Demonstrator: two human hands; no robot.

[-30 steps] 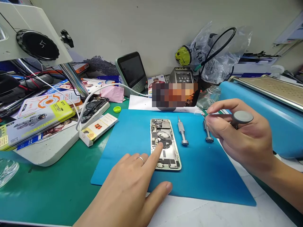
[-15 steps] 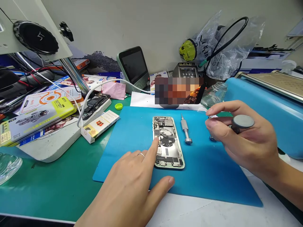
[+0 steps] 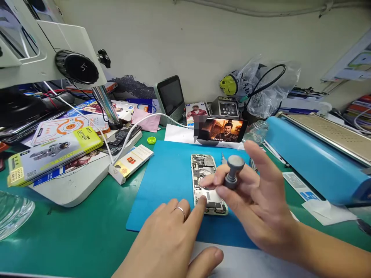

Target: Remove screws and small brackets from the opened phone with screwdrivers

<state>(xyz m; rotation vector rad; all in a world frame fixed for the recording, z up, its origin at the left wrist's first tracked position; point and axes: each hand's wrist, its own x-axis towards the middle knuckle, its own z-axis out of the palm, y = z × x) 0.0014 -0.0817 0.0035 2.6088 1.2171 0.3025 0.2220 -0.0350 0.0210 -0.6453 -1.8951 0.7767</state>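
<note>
An opened smartphone [image 3: 196, 173] lies on the blue mat [image 3: 162, 173], its circuit boards and inner parts exposed. My left hand [image 3: 171, 235] is palm down, fingers stretched, with the index fingertip resting on the phone's lower part. Above the phone, my right hand [image 3: 261, 200] grips a dark grey precision screwdriver [image 3: 232, 173] by its handle, the round cap upward. The fingers hide its tip, so contact with the phone cannot be seen. Behind this hand shows the thin tip of a second screwdriver [image 3: 223, 156] lying on the mat.
A phone playing a video [image 3: 223, 129] is propped behind the mat. To the left stand a small white and yellow box [image 3: 131, 162], battery packaging [image 3: 58, 154] and a microscope stand [image 3: 104, 102]. A blue machine [image 3: 313, 158] is on the right, a glass jar [image 3: 257, 131] beside it.
My right hand has moved left from beside the mat's right part to above the opened phone, carrying the screwdriver. My left index fingertip has slid lower on the phone. The camera view has shifted.
</note>
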